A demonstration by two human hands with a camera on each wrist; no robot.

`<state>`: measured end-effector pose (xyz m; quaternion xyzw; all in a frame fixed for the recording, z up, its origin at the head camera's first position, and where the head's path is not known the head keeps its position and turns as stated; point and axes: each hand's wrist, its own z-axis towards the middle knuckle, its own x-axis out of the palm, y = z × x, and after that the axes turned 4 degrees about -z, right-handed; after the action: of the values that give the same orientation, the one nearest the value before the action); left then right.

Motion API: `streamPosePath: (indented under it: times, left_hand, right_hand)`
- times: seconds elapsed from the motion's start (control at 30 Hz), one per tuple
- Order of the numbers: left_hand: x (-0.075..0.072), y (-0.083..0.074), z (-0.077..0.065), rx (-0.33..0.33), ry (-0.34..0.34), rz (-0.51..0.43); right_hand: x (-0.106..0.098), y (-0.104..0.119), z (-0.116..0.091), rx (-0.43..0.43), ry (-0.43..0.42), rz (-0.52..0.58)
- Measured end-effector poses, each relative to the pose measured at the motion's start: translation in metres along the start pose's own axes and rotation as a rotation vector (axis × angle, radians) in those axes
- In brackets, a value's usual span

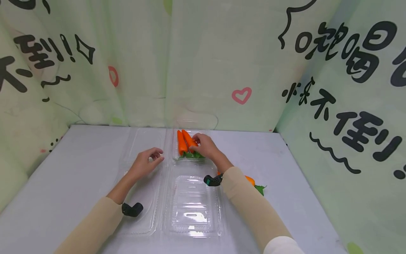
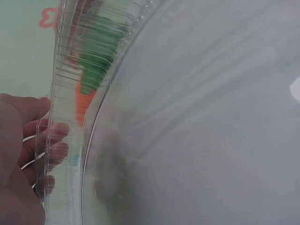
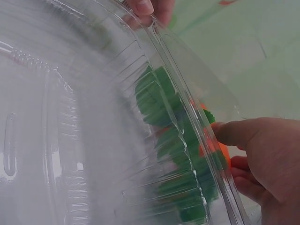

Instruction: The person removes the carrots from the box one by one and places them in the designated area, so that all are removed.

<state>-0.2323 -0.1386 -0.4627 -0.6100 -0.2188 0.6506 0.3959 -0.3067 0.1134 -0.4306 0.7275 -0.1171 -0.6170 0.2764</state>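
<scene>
Beige sleeves (image 1: 253,201) above a clear near tray (image 1: 190,197)

At 2 o'clock from that tray, a leafy orange item (image 1: 250,180) lies on the white worktop (image 1: 260,151), partly behind the right sleeve. The left hand (image 1: 144,164), at 8 o'clock from the carrots (image 1: 182,143), curves loosely, thumb apart; whether it touches plastic, I cannot tell. The right hand (image 1: 206,146), at their 3 o'clock, pinches one in the far tray (image 1: 175,150), 12 o'clock from the near tray. Behind hangs a pale curtain (image 1: 203,53).

Black Chinese characters (image 1: 364,131) on the pale green curtain (image 1: 203,67) include "不到" in 2 places.
</scene>
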Motion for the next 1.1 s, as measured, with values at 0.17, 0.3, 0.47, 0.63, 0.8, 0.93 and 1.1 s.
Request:
streamPosePath:
  times: [0.17,0.3,0.47,0.63,0.8,0.93,1.1]
  left_hand:
    - [0.0003,-0.0008,-0.0004,-0.003,-0.003,0.001]
    - [0.0007,-0.0011,-0.0008,-0.003,-0.001,-0.003]
    - [0.0013,-0.0023,-0.0008,0.0,-0.004,-0.013]
    - [0.0013,-0.0036,-0.0011,0.015,-0.012,-0.012]
    - [0.0015,-0.0045,-0.0016,0.009,-0.01,-0.008]
    - [0.0014,-0.0038,-0.0017,0.008,-0.013,-0.006]
    - [0.0021,-0.0019,-0.0011,0.021,-0.016,-0.01]
  right_hand:
    - [0.001,-0.0009,0.0004,0.007,0.005,-0.013]
    - [0.0018,-0.0018,0.0002,0.013,0.003,-0.033]
    - [0.0023,-0.0019,0.0,0.015,-0.002,-0.065]
    - [0.0028,-0.001,0.0004,0.011,0.01,-0.118]
    - [0.0026,-0.0008,0.0005,0.009,0.016,-0.145]
    - [0.0031,-0.0011,0.001,0.004,0.018,-0.138]
    - [0.0034,-0.0014,0.0012,-0.002,0.025,-0.13]
